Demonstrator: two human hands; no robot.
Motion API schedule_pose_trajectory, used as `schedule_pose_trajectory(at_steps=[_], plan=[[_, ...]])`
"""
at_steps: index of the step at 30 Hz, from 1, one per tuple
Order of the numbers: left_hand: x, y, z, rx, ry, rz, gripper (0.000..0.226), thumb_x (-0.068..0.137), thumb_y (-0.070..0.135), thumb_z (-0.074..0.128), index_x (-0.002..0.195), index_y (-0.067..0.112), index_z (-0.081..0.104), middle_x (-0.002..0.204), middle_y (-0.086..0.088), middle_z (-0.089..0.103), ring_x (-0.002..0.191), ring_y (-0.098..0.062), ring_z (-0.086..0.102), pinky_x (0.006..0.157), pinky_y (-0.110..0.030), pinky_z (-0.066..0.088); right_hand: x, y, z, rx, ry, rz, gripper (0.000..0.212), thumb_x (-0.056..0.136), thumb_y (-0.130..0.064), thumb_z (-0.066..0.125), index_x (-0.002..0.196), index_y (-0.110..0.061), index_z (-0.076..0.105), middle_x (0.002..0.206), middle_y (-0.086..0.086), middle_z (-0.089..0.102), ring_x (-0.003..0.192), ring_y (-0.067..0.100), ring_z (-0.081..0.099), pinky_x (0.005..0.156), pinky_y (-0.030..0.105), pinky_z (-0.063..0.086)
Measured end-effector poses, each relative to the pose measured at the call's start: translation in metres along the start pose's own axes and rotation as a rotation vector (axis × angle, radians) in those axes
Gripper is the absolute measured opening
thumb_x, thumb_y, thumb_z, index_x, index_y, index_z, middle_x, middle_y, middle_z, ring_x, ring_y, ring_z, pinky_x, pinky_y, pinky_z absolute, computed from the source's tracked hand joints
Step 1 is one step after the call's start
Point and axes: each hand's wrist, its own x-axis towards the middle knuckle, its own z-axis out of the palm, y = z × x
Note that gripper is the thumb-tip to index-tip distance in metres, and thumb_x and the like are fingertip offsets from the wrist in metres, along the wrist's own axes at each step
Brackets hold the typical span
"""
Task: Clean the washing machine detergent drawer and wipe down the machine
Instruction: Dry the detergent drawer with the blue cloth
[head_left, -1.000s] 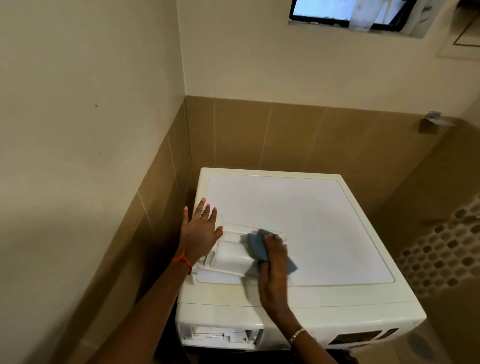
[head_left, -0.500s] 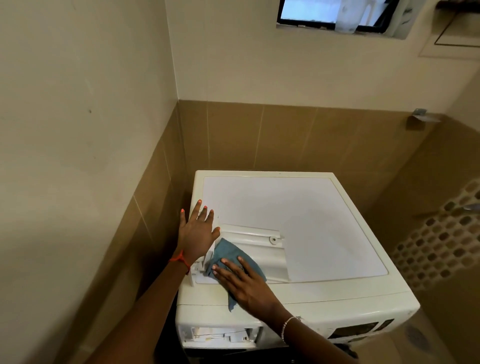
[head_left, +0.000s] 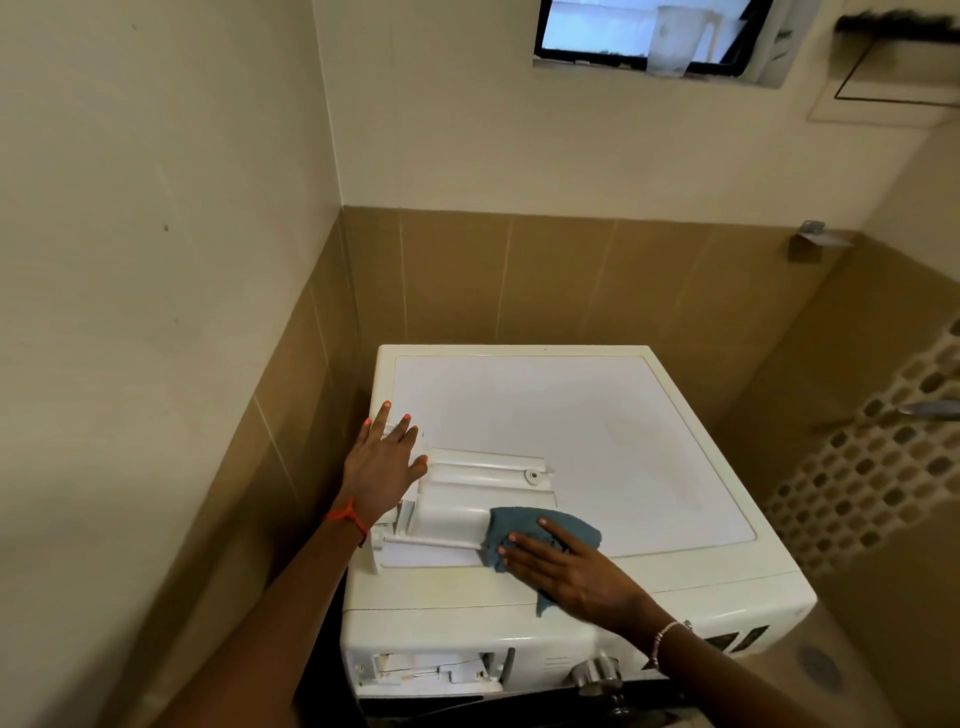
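Left hand (head_left: 382, 470), fingers spread, steadies the detergent drawer (head_left: 467, 499) atop the washing machine (head_left: 597, 441); right hand (head_left: 566, 566), fingers straight, presses the blue cloth (head_left: 540, 530) at its right end.

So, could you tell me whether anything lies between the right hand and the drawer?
Yes: the cloth lies under the right hand, against the drawer's right end. The left hand rests bare on its left end.

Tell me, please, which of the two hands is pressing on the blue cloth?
The right hand, fingers flat on the blue cloth at the detergent drawer; the left hand has no cloth and rests at the drawer's other end.
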Motion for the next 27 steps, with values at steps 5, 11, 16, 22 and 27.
schedule_pose_trajectory(at_steps=[5, 11, 16, 22, 27], plan=[[0.0, -0.002, 0.001, 0.007, -0.007, -0.002, 0.053, 0.098, 0.042, 0.029, 0.145, 0.016, 0.027, 0.156, 0.0, 0.017, 0.145, -0.024, -0.008, 0.117, -0.037, 0.003, -0.029, 0.007, 0.007, -0.058, -0.151, 0.051, 0.044, 0.089, -0.029, 0.039, 0.125, -0.013, 0.059, 0.13, 0.004, 0.058, 0.128, 0.02, 0.047, 0.11, 0.051, 0.015], [0.0, -0.001, 0.002, 0.003, -0.003, -0.003, 0.054, 0.098, 0.042, 0.028, 0.145, 0.015, 0.027, 0.156, -0.002, 0.016, 0.145, -0.025, -0.008, 0.118, -0.037, 0.004, -0.055, 0.021, 0.007, 0.076, -0.167, 0.208, 0.039, 0.08, -0.028, 0.058, 0.117, -0.018, 0.065, 0.127, 0.0, 0.061, 0.127, 0.02, 0.04, 0.107, 0.051, 0.03], [0.0, -0.001, 0.004, 0.019, 0.004, -0.017, 0.053, 0.098, 0.042, 0.027, 0.145, 0.016, 0.026, 0.156, -0.001, 0.016, 0.145, -0.025, -0.009, 0.117, -0.038, 0.004, -0.058, 0.035, -0.023, 0.659, 0.019, 1.0, 0.016, 0.093, -0.021, 0.053, 0.103, -0.012, 0.062, 0.099, 0.014, 0.065, 0.09, 0.032, 0.061, 0.076, 0.034, 0.05], [0.0, 0.0, 0.007, 0.01, 0.006, -0.033, 0.053, 0.098, 0.042, 0.028, 0.145, 0.017, 0.027, 0.156, -0.001, 0.016, 0.145, -0.024, -0.008, 0.117, -0.039, 0.004, -0.014, 0.059, -0.047, 1.333, 0.568, 1.583, 0.021, 0.089, 0.003, 0.042, 0.099, -0.001, 0.06, 0.086, 0.019, 0.061, 0.072, 0.029, 0.057, 0.046, 0.022, 0.048], [0.001, 0.001, 0.006, 0.005, 0.009, -0.032, 0.053, 0.098, 0.041, 0.028, 0.145, 0.016, 0.027, 0.156, -0.001, 0.015, 0.145, -0.024, -0.009, 0.117, -0.041, 0.004, 0.047, 0.024, -0.079, 1.09, 0.529, 1.053, 0.035, 0.088, -0.006, 0.043, 0.12, -0.008, 0.057, 0.101, 0.003, 0.064, 0.084, 0.013, 0.062, 0.075, 0.016, 0.051]])
